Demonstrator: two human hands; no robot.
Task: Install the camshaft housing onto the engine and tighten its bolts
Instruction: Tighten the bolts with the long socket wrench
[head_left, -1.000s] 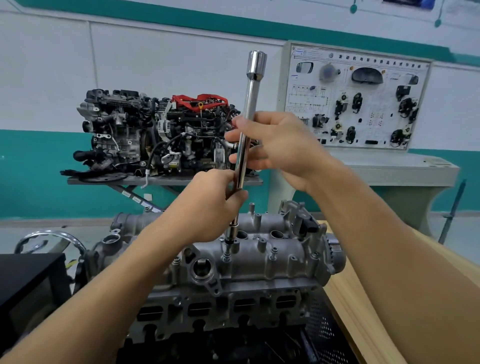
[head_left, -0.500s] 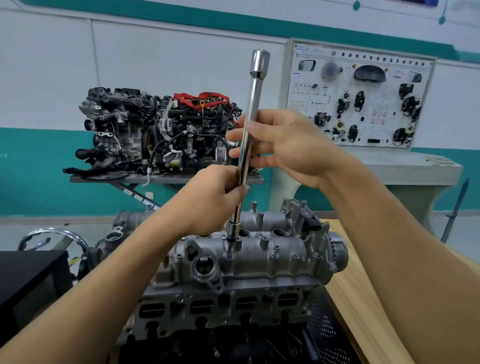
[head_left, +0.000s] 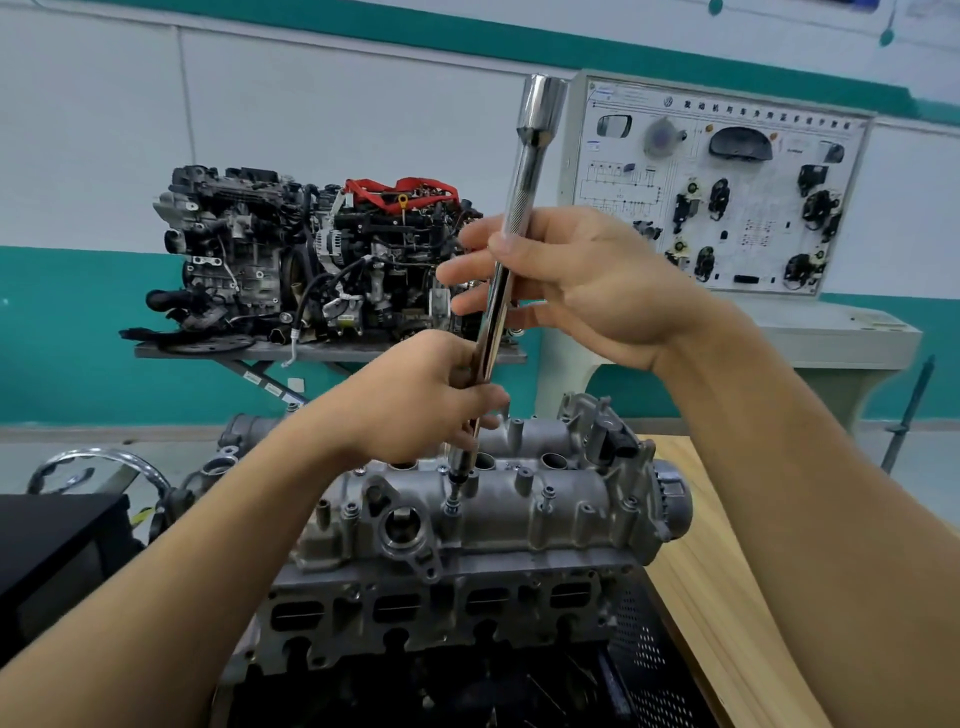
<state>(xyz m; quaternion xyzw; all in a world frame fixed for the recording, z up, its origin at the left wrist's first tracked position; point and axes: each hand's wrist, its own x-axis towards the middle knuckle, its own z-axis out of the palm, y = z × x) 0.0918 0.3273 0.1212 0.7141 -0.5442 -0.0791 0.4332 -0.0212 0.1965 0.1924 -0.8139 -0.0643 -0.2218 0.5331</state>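
Workshop bench: we hold a long extension bar (head_left: 521, 202) nearly upright over the camshaft housing (head_left: 540, 512). The housing sits seated on top of the engine (head_left: 441, 618), beside the wooden surface (head_left: 727, 571). Over the past second little has shifted. The bar's tip stays on the same bolt (head_left: 451, 505) near the housing's front edge, while the fingers of the right grip (head_left: 582, 280) have stretched further across the shaft. We judge from this that the bolt is being spun down by hand, not yet pulled tight.

The left grip (head_left: 415, 397) is wrapped round the lower shaft and steadies it just above the housing. The right grip pinches the knurled stretch higher up between thumb and fingers. The housing lies directly below both, and only the tool touches it. Other bolts along the housing look to be waiting their turn. A second engine (head_left: 311, 260) rests on a stand behind.
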